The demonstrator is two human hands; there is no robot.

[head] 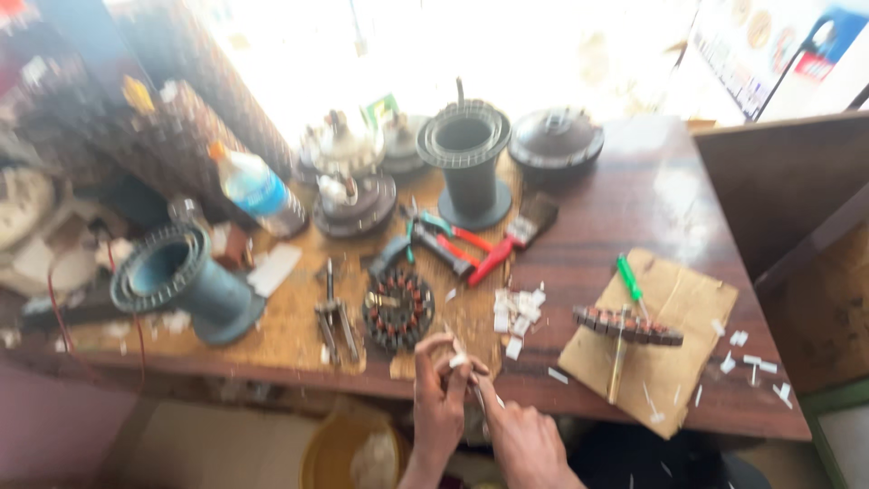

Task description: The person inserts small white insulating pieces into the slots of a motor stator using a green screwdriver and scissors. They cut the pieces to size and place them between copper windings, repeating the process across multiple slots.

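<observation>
Worn dark wood bench (634,190), glossy at 1–2 o'clock, w/ a chipped tan board (290,326) laid over the middle-left. Both hands meet at 6 o'clock, at the bench's near edge. Left hand (440,398) is raised, fingers curled in, pinching a small white paper strip (458,359) at the tips. Right hand (520,439) comes in from lower right, knuckles up, thumb & forefinger closed toward the same strip; blur hides whether it truly grips it or a thin tool.

Just above the hands, approx 11 o'clock of them: round dark stator (398,310), slotted rim w/ reddish windings, lying flat. Beside it at 12–1 o'clock, a scatter of white paper bits (516,312). Red-handled pliers (471,249) & a teal-handled tool lie crossed further up. At 3 o'clock: a torn brown cardboard sheet (670,362) bearing a long toothed bar (626,326) and a green-handled screwdriver (629,279).

At 9 o'clock: blue-grey flanged funnel-shaped housing (181,281) on its side; a second one (466,158) stands upright at 12. Round metal motor covers cluster near it. Clear plastic bottle (258,190), blue label, tilted at 10–11 o'clock. Yellow bucket (348,453) under the bench.
</observation>
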